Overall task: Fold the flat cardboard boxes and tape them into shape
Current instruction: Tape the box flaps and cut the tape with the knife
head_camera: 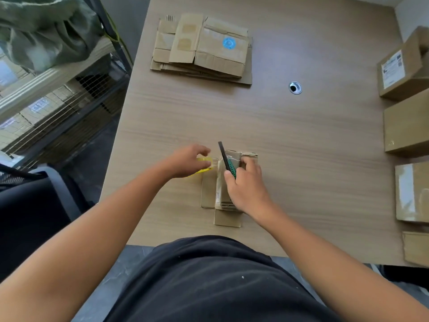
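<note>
Right hand [246, 185]: fingers and thumb curl round a utility knife [229, 164] with a green body and a dark tip that points away from the person. The hand rests on top of the part-folded box [221, 194].

Left hand [188, 161]: fingers curl over a yellow tape roll [206, 165] and hold it on the table just left of the box.

Part-folded box: stands close to the near edge of the table [301, 140], in front of the person. One flap lies flat to its left and one lies flat toward the person. Clear tape shows on its far end.

Open room: bare wood-grain surface lies between the box and the far stack, and from the box across to the right-hand row. A cable grommet [295, 87] sits in the open stretch on the right.

Flat box stack [202, 52]: lies near the far left edge of the table, well apart from the hands. The top piece bears a blue round sticker [229, 43].

Made-up boxes [406, 129]: four stand along the right edge, closed, contents hidden. The farthest carries a white label.

Wire cage [58, 112]: stands off the table's left edge and holds labelled cartons. A green bag [46, 31] lies above it.

Dark chair [34, 205]: stands at near left, beside the table corner.
</note>
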Tool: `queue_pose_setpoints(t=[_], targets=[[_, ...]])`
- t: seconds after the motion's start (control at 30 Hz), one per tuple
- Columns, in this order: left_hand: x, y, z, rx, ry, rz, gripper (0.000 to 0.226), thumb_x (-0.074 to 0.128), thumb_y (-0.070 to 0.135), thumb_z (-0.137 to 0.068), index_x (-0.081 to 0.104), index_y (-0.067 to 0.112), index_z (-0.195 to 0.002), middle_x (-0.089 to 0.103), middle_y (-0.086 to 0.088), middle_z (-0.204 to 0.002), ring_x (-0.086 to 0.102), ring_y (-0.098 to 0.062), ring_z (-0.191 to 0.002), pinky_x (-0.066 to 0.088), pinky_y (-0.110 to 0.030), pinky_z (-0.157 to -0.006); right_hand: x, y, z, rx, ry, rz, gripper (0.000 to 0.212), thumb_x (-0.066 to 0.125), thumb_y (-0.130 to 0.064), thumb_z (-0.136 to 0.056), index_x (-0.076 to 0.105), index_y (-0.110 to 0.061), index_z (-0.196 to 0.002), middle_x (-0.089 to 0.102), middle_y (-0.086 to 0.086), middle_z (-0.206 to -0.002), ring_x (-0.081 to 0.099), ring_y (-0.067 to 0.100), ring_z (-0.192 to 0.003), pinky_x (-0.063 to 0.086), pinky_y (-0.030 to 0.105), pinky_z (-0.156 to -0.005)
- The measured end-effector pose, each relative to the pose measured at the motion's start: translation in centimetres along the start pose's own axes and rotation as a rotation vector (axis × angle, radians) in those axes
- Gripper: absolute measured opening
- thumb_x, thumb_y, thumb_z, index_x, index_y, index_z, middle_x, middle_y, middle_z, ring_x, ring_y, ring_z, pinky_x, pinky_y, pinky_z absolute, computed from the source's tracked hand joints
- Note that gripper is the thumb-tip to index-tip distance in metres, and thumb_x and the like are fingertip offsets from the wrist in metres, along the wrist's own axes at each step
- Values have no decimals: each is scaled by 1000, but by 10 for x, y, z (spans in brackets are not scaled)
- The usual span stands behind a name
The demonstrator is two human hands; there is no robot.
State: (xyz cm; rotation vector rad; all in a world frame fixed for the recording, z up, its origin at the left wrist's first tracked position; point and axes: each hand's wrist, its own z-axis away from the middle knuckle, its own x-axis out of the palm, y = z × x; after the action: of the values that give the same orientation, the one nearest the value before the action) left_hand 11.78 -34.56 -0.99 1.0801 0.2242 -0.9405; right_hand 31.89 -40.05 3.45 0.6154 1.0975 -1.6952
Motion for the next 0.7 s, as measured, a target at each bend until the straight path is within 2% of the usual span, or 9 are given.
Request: queue_pose_setpoints(t=[0.07, 0.2, 0.3, 0.4, 0.5, 0.57, 0.63, 0.7], targets=[[-2, -7, 9, -2, 4, 37, 48, 67, 39, -94, 60, 19, -137, 60, 0, -129, 55, -15, -119, 40, -28, -101, 0, -4, 1, -3, -71, 31, 56, 34, -40, -107, 69, 2, -116, 19, 16, -162, 17, 32, -149, 16, 42, -124], [-9, -5, 7, -116, 43, -95, 38, 71, 44, -90, 67, 26, -123, 64, 0, -119, 62, -22, -110, 50, -37, -95, 4, -11, 4, 1, -152, 39, 60, 29, -40, -108, 68, 5, -121, -1, 13, -168, 2, 30, -156, 1, 42, -127], [-15, 6, 4, -129, 61, -181, 20, 73, 41, -87, 72, 31, -104, 67, -1, -119, 64, -22, -106, 54, -38, -91, 6, -12, 1, 9, -147, 48, 60, 28, -38, -108, 66, 6, -123, -2, 13, -168, 3, 29, -156, -1, 41, -127], [-16, 15, 8, -108, 79, -208, 8, 73, 37, -86, 70, 32, -91, 65, -2, -117, 65, -22, -102, 55, -40, -89, 8, -15, -6, 53, -133, 71, 60, 30, -39, -106, 62, 6, -131, -3, 11, -168, 5, 31, -155, 5, 43, -127], [-10, 24, 17, -57, 117, -242, 9, 71, 37, -89, 68, 30, -92, 59, 0, -112, 63, -23, -99, 53, -39, -86, 12, -21, -9, 100, -221, 192, 61, 33, -40, -102, 51, 2, -143, -16, 14, -168, -13, 32, -155, -3, 46, -125], [-9, 28, 27, -40, 191, -221, 8, 69, 37, -91, 65, 30, -90, 52, 4, -110, 60, -21, -94, 50, -35, -82, 12, -24, -9, 109, -267, 227, 61, 33, -42, -102, 52, -2, -143, -22, 17, -166, -22, 34, -153, -7, 50, -124], [-10, 31, 38, -24, 264, -152, 8, 68, 37, -93, 62, 32, -89, 50, 8, -110, 58, -17, -91, 46, -32, -79, 6, -25, -6, 89, -229, 93, 61, 33, -47, -104, 57, -5, -140, -11, 19, -168, -10, 34, -155, 0, 49, -126], [-12, 35, 52, -7, 298, -103, 6, 65, 37, -94, 62, 34, -90, 48, 11, -110, 55, -13, -93, 42, -30, -81, -6, -19, 3, 29, -128, -166, 55, 39, -52, -103, 68, -9, -123, 17, 17, -163, 19, 32, -151, 19, 42, -122]])
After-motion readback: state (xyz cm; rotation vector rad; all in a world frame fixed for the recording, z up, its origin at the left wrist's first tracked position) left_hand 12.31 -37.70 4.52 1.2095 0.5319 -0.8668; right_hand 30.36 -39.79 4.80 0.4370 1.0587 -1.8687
